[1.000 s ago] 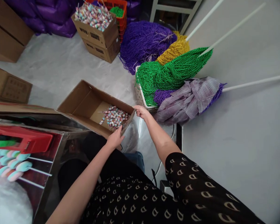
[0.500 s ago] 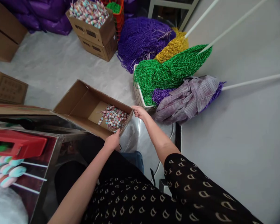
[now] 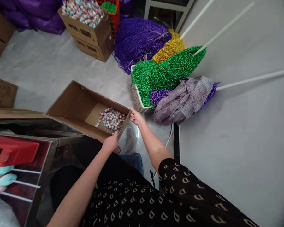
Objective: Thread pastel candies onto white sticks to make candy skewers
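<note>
At the cardboard box's (image 3: 69, 101) corner, left hand (image 3: 110, 142) and right hand (image 3: 136, 116) close their grip on its rim (image 3: 123, 126).

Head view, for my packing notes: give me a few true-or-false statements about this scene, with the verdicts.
1. The left hand and right hand both hold the cardboard box. True.
2. The box holds purple beads. False: it holds lollipops.
3. The green beads lie over a white basket. True.
4. The right hand grips a pole. False: it is on the box's edge, apart from the white poles.
</note>
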`<state>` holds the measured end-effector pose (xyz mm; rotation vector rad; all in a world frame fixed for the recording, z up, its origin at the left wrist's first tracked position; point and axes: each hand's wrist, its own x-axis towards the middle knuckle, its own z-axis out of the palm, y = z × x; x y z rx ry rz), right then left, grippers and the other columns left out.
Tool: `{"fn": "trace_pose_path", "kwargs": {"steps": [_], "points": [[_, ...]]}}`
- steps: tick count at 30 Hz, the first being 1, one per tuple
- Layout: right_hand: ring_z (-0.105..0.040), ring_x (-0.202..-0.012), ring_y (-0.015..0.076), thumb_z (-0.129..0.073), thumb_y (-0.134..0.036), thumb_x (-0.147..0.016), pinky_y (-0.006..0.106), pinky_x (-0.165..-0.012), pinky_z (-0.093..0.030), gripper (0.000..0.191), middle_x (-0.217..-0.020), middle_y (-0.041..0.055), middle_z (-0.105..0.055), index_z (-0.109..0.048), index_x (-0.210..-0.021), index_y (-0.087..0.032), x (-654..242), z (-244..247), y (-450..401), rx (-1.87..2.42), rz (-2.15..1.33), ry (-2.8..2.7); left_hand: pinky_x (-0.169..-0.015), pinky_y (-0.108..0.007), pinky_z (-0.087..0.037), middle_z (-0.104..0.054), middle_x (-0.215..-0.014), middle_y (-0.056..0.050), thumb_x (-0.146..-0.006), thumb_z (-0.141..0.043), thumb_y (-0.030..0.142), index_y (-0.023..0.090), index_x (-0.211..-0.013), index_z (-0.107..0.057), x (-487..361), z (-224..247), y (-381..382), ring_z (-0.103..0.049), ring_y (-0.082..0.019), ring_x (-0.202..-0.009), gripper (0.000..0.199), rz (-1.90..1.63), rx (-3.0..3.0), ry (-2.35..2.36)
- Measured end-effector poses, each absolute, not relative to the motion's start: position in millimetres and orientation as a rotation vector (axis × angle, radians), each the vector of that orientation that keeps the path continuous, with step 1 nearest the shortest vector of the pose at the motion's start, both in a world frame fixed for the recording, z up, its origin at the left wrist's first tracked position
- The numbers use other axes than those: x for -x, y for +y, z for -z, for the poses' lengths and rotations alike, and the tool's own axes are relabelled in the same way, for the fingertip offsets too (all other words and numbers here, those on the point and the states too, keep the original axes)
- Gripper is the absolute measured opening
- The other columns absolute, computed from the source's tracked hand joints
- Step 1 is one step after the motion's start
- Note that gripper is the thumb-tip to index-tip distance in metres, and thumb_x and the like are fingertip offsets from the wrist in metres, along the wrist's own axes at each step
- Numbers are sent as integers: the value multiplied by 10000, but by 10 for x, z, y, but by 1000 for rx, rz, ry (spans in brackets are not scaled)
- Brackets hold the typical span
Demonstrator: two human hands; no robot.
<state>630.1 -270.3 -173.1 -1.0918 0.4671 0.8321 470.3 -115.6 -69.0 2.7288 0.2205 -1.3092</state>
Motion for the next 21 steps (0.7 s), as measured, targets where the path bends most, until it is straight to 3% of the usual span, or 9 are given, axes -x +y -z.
{"fn": "trace_pose_path", "kwargs": {"steps": [6, 10, 13, 15, 17, 19, 21], "points": [[-206, -417, 91, -530, -685, -1013, 176, -455, -298, 614, -531, -143, -257, -506, -1513, -330, -6091, 1845, -2576, 1136, -679, 475, -1026, -415, -561, -738, -1333, -239, -1068, -325, 218, 181, -1698, -294, -4692, 729, -1142, -747, -321, -1230, 632, 1295, -2726, 215], [-294, -442, 90, -601, -568, -992, 192, -522, -443, 638, -581, -132, -400, -459, -1577, -354, -5933, 1920, -2555, 1264, -597, 483, -1025, -428, -561, -738, -1339, -236, -1064, -323, 217, 173, -1689, -301, -4687, 737, -1136, -740, -323, -1235, 628, 1288, -2720, 195], [-447, -511, 108, -686, -469, -934, 212, -560, -489, 645, -641, -95, -544, -538, -1544, -319, -5975, 1942, -2679, 1415, -565, 483, -1030, -432, -560, -745, -1324, -233, -1060, -323, 218, 178, -1691, -295, -4676, 775, -1127, -742, -319, -1229, 633, 1279, -2716, 192], [-595, -649, 136, -706, -437, -914, 228, -632, -531, 609, -764, -44, -677, -598, -1499, -306, -6107, 1924, -2789, 1521, -528, 474, -1030, -428, -560, -748, -1312, -233, -1055, -329, 213, 174, -1692, -289, -4666, 818, -1119, -741, -318, -1229, 640, 1268, -2718, 193], [-705, -916, 160, -670, -421, -944, 247, -790, -574, 507, -991, 14, -777, -659, -1436, -299, -6276, 1882, -2859, 1607, -480, 437, -1024, -420, -564, -752, -1295, -233, -1052, -338, 211, 173, -1691, -289, -4655, 865, -1109, -741, -318, -1231, 643, 1255, -2718, 192], [-697, -1171, 171, -639, -414, -977, 265, -963, -558, 370, -1189, 48, -793, -748, -1301, -274, -6422, 1828, -2859, 1665, -467, 365, -1012, -416, -571, -758, -1274, -232, -1054, -348, 218, 179, -1690, -293, -4645, 900, -1101, -747, -320, -1220, 640, 1244, -2718, 190], [-668, -1292, 195, -642, -443, -988, 295, -1076, -518, 303, -1245, 68, -795, -811, -1140, -243, -6511, 1782, -2806, 1707, -500, 290, -999, -417, -578, -763, -1255, -230, -1059, -353, 223, 187, -1688, -301, -4637, 914, -1096, -757, -321, -1198, 633, 1232, -2716, 192]]}}
